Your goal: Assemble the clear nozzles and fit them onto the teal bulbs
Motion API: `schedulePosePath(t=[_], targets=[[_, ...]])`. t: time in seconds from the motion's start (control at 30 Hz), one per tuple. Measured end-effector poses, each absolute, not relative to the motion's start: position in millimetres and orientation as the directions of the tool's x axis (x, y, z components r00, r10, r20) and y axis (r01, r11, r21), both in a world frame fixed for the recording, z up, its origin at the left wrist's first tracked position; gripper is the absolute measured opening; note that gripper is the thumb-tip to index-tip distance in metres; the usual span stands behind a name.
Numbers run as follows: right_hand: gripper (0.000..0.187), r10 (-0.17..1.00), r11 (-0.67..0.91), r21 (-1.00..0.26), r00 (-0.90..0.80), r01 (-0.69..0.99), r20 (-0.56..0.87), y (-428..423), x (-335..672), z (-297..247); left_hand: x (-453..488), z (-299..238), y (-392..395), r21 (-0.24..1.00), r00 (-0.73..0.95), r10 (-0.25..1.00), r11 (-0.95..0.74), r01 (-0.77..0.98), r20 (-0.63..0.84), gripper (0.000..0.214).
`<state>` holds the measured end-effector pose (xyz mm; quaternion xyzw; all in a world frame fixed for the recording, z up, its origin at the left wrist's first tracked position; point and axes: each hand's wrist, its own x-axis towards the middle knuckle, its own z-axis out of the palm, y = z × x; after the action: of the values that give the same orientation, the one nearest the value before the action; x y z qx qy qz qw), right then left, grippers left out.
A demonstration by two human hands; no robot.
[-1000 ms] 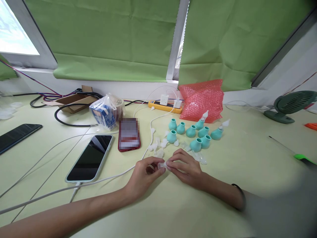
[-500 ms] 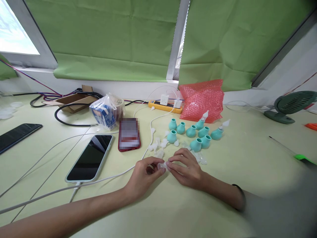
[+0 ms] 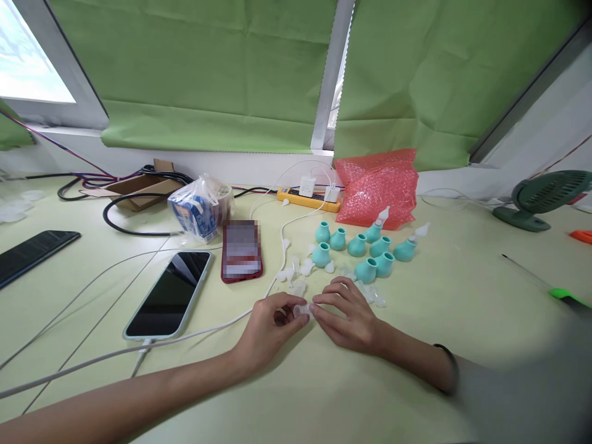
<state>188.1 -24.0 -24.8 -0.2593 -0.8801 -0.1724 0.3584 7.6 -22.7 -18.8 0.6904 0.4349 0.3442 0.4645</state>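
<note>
My left hand (image 3: 268, 330) and my right hand (image 3: 346, 314) meet low on the pale green table (image 3: 462, 320), fingertips pinched together on one small clear plastic piece (image 3: 303, 309). Both hands rest on the tabletop. Just beyond them lie several loose clear plastic tips (image 3: 293, 274). Behind those stand several teal rubber bulbs (image 3: 365, 250); two of them, at the right, carry clear tips. A white charging cable (image 3: 231, 320) runs under my left hand.
A dark phone (image 3: 169, 295) on a cable lies left of my hands, with a red phone (image 3: 241, 250) behind it. A wrapped blue carton (image 3: 198, 213), a yellow power strip (image 3: 308, 197) and a pink bubble-wrap bag (image 3: 377, 185) stand further back. A green fan (image 3: 541, 197) sits far right.
Hardly anything differs. My fingers have shifted slightly on the clear piece, and both hands stay in the same spot.
</note>
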Motion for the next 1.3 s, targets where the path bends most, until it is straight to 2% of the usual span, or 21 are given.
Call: schedulePosePath(t=[0.1, 0.23, 0.3, 0.87, 1.17, 1.3], targets=[[0.022, 0.353, 0.83, 0.048, -0.59, 0.556, 0.726, -22.8, 187.5, -26.5, 7.4, -19.2, -23.0, 0.944, 0.39, 0.918, -0.187, 0.271, 0.07, 0.023], [0.028, 0.43, 0.836, -0.137, -0.479, 0.531, 0.766, -22.1, 186.8, -27.5, 7.2, -19.0, -23.3, 0.952, 0.39, 0.918, -0.183, 0.247, 0.075, 0.024], [0.031, 0.449, 0.839, -0.188, -0.456, 0.51, 0.769, -22.3, 187.0, -27.4, 7.3, -19.1, -23.2, 0.953, 0.391, 0.917, -0.187, 0.24, 0.082, 0.024], [0.047, 0.465, 0.872, -0.274, -0.512, 0.405, 0.722, -23.9, 186.8, -26.5, 6.6, -18.8, -23.8, 0.973, 0.382, 0.921, -0.154, 0.174, 0.078, 0.023], [0.048, 0.498, 0.861, -0.327, -0.517, 0.39, 0.696, -25.3, 185.3, -23.2, 6.9, -18.0, -24.0, 0.988, 0.353, 0.933, -0.107, 0.113, 0.061, 0.02], [0.048, 0.529, 0.847, -0.389, -0.506, 0.363, 0.681, -26.2, 183.8, -20.1, 7.0, -17.9, -24.3, 0.991, 0.355, 0.934, -0.092, 0.098, 0.052, 0.02]])
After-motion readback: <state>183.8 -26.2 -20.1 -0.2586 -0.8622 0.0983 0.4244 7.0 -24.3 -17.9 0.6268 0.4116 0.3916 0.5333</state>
